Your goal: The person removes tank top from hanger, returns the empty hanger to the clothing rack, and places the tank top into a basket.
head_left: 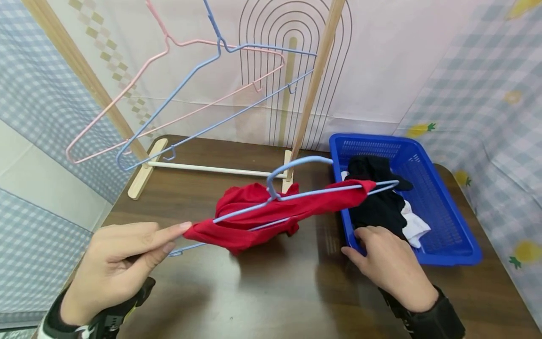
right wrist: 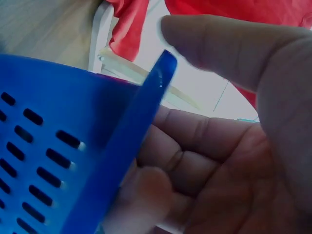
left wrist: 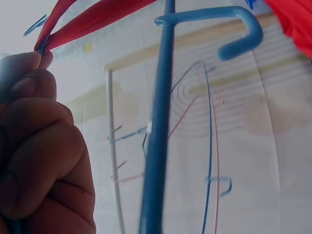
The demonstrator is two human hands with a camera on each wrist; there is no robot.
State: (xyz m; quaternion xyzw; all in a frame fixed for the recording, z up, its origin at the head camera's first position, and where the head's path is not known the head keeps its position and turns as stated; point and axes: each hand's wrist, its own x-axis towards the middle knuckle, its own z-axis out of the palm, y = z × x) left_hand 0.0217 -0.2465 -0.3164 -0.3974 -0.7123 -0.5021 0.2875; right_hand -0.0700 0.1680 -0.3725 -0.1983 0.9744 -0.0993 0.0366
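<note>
A red garment hangs over a light blue hanger, raised above the brown table with its hook pointing up and right. My left hand pinches the garment's left end between thumb and forefinger; in the left wrist view the red cloth narrows into those fingertips. Folds hide whether the hanger's arm is pinched too. The hanger's right tip reaches over a blue basket. At the basket's near-left rim rests my right hand, fingers loosely bent at the edge, thumb stretched out apart from it.
Black clothes and a white cloth lie in the basket. Behind, a wooden rack with a white lower bar stands on the table. A pink hanger and another blue hanger hang there.
</note>
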